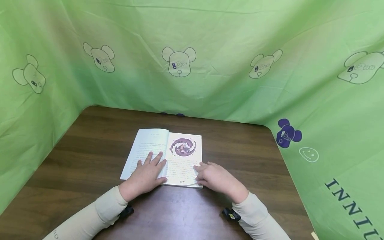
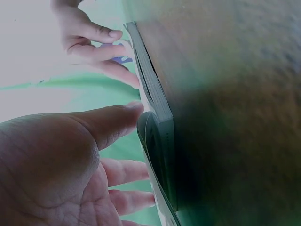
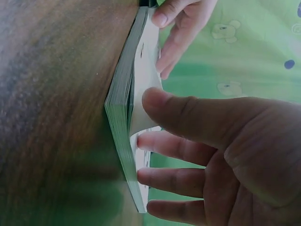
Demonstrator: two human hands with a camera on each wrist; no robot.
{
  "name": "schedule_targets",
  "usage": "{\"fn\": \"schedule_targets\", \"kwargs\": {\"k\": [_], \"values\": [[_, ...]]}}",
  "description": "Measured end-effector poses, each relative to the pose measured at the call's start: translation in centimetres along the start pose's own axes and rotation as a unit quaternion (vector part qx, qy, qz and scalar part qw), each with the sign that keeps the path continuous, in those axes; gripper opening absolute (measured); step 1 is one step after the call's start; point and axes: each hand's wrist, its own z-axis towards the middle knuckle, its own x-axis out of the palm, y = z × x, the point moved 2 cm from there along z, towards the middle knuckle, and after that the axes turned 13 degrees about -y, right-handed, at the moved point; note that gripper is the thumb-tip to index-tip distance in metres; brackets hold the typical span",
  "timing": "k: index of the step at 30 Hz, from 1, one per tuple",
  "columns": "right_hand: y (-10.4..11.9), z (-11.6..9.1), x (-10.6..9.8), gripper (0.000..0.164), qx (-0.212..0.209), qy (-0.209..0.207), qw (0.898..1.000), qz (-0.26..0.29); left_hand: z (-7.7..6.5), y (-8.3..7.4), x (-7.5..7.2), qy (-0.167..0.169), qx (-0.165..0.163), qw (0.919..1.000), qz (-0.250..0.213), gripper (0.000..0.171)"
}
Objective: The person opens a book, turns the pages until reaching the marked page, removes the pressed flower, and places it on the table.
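An open book (image 1: pixel 183 170) lies on the table, with print on both pages and a purple swirl picture at the top of the right one. My left hand (image 1: pixel 146 175) rests on the left page near the fold, its fingers spread. At the lower right corner, my right hand (image 1: pixel 217 177) pinches the page (image 3: pixel 145 101) between thumb and index finger. That page's corner bends up from the stack of pages (image 3: pixel 121 122) below it. In the right wrist view the other fingers of that hand touch the book's side edge.
The brown wooden table (image 1: pixel 99 140) extends around the book on all sides. Green cloth (image 1: pixel 216 90) with bear-head drawings hangs along the back and both sides. A small pale object (image 1: pixel 314 235) shows at the lower right edge.
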Motion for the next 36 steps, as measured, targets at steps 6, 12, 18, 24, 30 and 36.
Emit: {"fn": "schedule_targets", "kwargs": {"k": [6, 12, 18, 24, 30, 36], "values": [[-0.4, 0.1, -0.1, 0.009, -0.005, -0.043, 0.999, 0.015, -0.1, -0.3, 0.0, 0.005, 0.001, 1.0000, 0.006, 0.071], [-0.8, 0.2, 0.2, 0.012, 0.035, -0.090, 0.995, 0.021, -0.2, -0.5, 0.4, -0.007, 0.008, 0.9997, 0.022, 0.079], [-0.7, 0.5, 0.2, 0.013, 0.063, -0.150, 0.987, 0.014, -0.4, -0.8, 0.4, -0.014, 0.008, 0.9996, 0.024, 0.082], [-0.6, 0.6, -0.2, 0.015, 0.078, -0.199, 0.977, -0.007, -0.3, -0.8, 0.5, -0.025, 0.001, 0.9996, 0.010, 0.067], [-0.9, 0.6, -1.2, 0.028, 0.142, -0.228, 0.963, 0.015, 0.0, -0.8, 0.5, -0.040, -0.013, 0.9991, -0.006, 0.070], [-0.8, 0.5, -1.3, 0.043, 0.174, -0.200, 0.964, 0.030, 0.1, -0.6, 0.2, -0.108, -0.023, 0.9934, -0.033, 0.090]]}}
